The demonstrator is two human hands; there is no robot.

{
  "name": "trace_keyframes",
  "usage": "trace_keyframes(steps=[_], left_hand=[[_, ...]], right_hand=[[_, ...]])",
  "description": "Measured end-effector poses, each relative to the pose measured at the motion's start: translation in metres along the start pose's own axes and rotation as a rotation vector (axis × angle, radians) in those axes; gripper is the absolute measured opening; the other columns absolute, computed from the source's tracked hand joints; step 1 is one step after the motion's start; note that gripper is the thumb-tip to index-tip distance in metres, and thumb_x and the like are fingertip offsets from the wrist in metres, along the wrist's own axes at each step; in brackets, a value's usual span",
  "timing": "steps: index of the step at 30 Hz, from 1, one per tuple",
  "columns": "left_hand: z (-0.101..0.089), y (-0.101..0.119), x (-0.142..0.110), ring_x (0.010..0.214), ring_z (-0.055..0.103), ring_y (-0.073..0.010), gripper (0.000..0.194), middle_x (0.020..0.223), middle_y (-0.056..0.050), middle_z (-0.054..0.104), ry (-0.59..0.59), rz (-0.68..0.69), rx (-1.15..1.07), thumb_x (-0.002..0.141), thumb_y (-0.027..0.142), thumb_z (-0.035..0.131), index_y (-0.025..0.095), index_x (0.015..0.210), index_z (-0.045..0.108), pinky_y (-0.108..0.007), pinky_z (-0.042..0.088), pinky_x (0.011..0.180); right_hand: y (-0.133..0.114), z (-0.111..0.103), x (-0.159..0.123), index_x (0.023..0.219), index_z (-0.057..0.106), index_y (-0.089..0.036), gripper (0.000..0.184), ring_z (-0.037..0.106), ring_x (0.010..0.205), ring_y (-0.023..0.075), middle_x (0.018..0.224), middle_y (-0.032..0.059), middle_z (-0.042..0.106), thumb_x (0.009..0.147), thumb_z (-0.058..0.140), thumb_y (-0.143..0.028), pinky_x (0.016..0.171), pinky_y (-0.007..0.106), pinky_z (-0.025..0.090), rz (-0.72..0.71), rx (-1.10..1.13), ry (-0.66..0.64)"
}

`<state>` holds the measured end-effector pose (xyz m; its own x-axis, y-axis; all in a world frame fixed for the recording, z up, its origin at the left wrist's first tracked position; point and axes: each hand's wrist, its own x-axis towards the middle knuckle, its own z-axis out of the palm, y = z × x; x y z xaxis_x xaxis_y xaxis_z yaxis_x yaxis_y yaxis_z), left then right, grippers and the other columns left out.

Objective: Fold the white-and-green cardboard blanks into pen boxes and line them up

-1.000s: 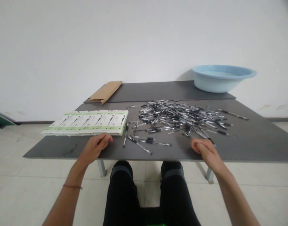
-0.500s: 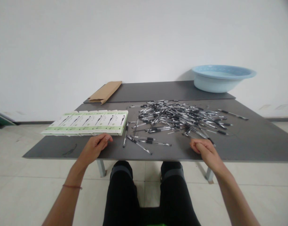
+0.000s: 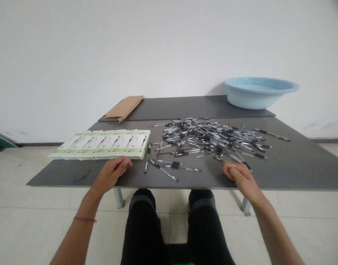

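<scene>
My left hand rests closed on the near part of the grey table, just in front of a row of white and green pen boxes. Its fingers curl in, and nothing shows in them. Closed in a fist, my right hand lies near the front edge, beside the large heap of clear pens with black grips. No object is visible in that fist. Between the hands several loose pens lie scattered, one of them alongside the right end of the boxes.
At the back right of the table stands a light blue basin. A brown paper bag lies flat at the back left. One pen lies apart, right of the heap. A white wall rises behind the table.
</scene>
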<state>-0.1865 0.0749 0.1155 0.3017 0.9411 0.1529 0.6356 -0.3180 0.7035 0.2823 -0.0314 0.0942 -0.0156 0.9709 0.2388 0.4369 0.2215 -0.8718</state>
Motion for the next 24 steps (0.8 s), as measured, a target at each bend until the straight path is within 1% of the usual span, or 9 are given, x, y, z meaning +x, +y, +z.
trace_keyframes(steps=[8, 14, 24], left_hand=[[-0.0002, -0.0032, -0.0006, 0.051, 0.041, -0.0128, 0.046, 0.056, 0.005, 0.045, -0.008, -0.004, -0.019, 0.101, 0.057, 0.047, 0.017, 0.088, 0.067, -0.023, 0.029, 0.052], [-0.0001, -0.0027, -0.0007, 0.050, 0.037, -0.0120, 0.046, 0.055, 0.006, 0.041, -0.015, -0.005, -0.028, 0.101, 0.056, 0.047, 0.017, 0.088, 0.067, -0.023, 0.027, 0.051], [-0.0006, 0.0012, -0.0008, 0.050, 0.040, -0.0133, 0.047, 0.055, 0.005, 0.042, -0.009, 0.021, -0.041, 0.101, 0.057, 0.047, 0.018, 0.086, 0.067, -0.023, 0.028, 0.050]], right_hand=[[0.0020, 0.0003, -0.0003, 0.059, 0.035, -0.024, 0.030, 0.031, 0.054, 0.0154, 0.057, -0.0030, 0.032, 0.089, 0.040, -0.024, 0.056, 0.033, 0.022, 0.007, 0.017, 0.000], [0.0017, 0.0001, -0.0004, 0.058, 0.035, -0.024, 0.031, 0.032, 0.055, 0.0154, 0.056, -0.0031, 0.033, 0.089, 0.041, -0.024, 0.056, 0.033, 0.022, 0.003, 0.025, 0.000], [0.0004, 0.0013, 0.0005, 0.058, 0.034, -0.024, 0.032, 0.032, 0.055, 0.0150, 0.056, -0.0035, 0.032, 0.089, 0.041, -0.027, 0.056, 0.032, 0.024, -0.012, 0.016, 0.003]])
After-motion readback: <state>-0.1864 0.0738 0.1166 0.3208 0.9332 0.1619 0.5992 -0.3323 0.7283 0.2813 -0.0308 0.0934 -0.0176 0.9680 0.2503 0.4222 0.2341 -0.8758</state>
